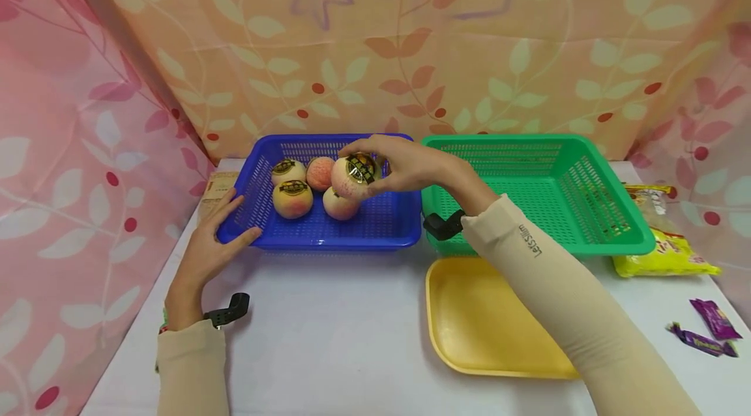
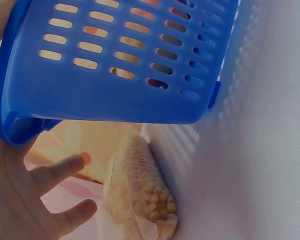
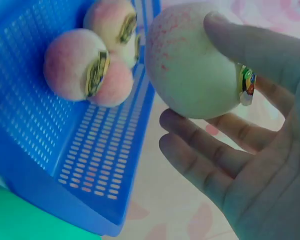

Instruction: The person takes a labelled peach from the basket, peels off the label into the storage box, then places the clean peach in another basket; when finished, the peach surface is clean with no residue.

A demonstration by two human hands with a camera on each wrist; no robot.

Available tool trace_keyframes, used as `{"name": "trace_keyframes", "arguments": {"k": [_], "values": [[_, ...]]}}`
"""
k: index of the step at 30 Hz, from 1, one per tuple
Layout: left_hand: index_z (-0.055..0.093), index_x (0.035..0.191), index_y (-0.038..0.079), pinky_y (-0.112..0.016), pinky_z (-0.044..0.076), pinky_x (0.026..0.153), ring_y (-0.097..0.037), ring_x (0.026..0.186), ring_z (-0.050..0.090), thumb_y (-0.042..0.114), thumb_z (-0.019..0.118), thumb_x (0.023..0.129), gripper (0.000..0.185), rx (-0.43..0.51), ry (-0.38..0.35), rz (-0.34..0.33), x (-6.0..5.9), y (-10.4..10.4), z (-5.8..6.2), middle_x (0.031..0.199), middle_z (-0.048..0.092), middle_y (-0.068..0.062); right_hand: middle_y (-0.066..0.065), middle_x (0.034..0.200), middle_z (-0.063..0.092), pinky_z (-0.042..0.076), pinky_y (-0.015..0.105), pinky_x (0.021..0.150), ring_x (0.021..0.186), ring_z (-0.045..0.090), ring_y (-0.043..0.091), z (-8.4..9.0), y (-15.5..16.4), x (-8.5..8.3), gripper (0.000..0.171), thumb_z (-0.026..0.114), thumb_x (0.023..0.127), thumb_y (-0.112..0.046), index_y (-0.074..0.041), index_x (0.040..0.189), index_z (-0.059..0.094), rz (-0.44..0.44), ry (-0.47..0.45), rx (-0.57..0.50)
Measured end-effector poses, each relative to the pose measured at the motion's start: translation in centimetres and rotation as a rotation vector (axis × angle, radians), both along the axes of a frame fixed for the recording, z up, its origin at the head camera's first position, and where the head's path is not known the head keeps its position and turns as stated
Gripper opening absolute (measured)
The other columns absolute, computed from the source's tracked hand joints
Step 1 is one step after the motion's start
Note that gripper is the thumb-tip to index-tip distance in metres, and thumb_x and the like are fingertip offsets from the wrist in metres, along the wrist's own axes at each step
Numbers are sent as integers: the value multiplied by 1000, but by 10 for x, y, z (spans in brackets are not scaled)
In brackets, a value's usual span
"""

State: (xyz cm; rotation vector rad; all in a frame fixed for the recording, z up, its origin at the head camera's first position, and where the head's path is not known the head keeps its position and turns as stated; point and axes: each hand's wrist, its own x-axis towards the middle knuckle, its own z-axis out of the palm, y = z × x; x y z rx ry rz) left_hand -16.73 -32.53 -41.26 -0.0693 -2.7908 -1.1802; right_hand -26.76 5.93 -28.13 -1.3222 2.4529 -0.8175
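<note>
My right hand [image 1: 413,162] holds a peach [image 1: 347,182] with a black and gold label over the blue basket [image 1: 375,223]. The right wrist view shows thumb and fingers around this peach [image 3: 190,65], above the basket's rim. Several more peaches [image 1: 293,199] lie inside the basket, towards its left and middle, most with the same label. At the basket's front left corner, my left hand [image 1: 205,250] rests against the rim with its fingers spread. In the left wrist view, the left hand's fingers [image 2: 65,172] extend beside the outer basket wall [image 2: 115,100].
A green basket [image 1: 522,207] stands right of the blue one, with a yellow tray [image 1: 487,331] in front. Yellow snack bags [image 1: 665,256] and purple-wrapped sweets [image 1: 716,319] lie at the right. A clear bag of round beans [image 2: 152,200] lies left of the blue basket.
</note>
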Motion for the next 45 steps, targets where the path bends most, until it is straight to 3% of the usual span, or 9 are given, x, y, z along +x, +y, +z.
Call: {"name": "trace_keyframes", "arguments": {"k": [4,11,16,20,29,36,40,45], "values": [[36,160,22,-78,13,117,-40,159,10,47,71,92,80,-3,-12,-1,1,0,0,172,17,7,-1,142,57,55,40,89,110,53,16,-5,7,24,65,78,89,-25,-20,148,52,44,19,-26],[36,160,22,-76,13,118,-39,159,11,47,71,92,80,3,-6,-3,0,-1,2,171,18,6,-6,127,61,54,27,79,104,53,9,-21,15,65,65,78,88,-28,-24,148,54,66,58,-65],[35,160,21,-76,13,118,-39,159,11,46,71,92,81,14,-9,-6,1,1,4,171,18,6,-6,122,60,53,28,83,100,52,7,-33,16,88,64,77,88,-28,-24,148,53,97,76,-43],[34,160,23,-76,13,118,-39,159,10,47,71,92,81,18,-19,-1,2,1,4,171,17,7,-7,123,58,51,28,87,102,52,6,-44,15,102,64,77,89,-30,-25,148,53,109,36,23],[34,160,21,-76,12,118,-38,160,9,47,71,92,82,19,-11,-4,-1,2,7,172,18,6,-5,124,60,49,25,93,107,54,7,-66,14,114,63,77,87,-25,-25,146,54,125,-11,129],[40,158,19,-75,3,120,-34,161,0,45,73,90,80,-29,63,0,1,9,17,171,23,-1,-2,128,61,49,26,98,110,54,8,-79,14,115,65,78,85,-18,-20,146,55,160,-57,204],[47,154,21,-72,0,122,-31,161,7,40,76,89,74,-6,150,-40,3,26,30,169,29,0,-1,132,61,48,29,105,118,55,10,-84,16,114,65,79,85,-19,-19,145,55,158,-63,228],[53,150,30,-71,9,123,-29,159,20,28,80,87,68,68,218,-139,9,59,47,165,38,3,-1,134,60,48,31,106,120,55,11,-89,16,114,66,80,85,-20,-21,146,55,142,-88,258]]}}
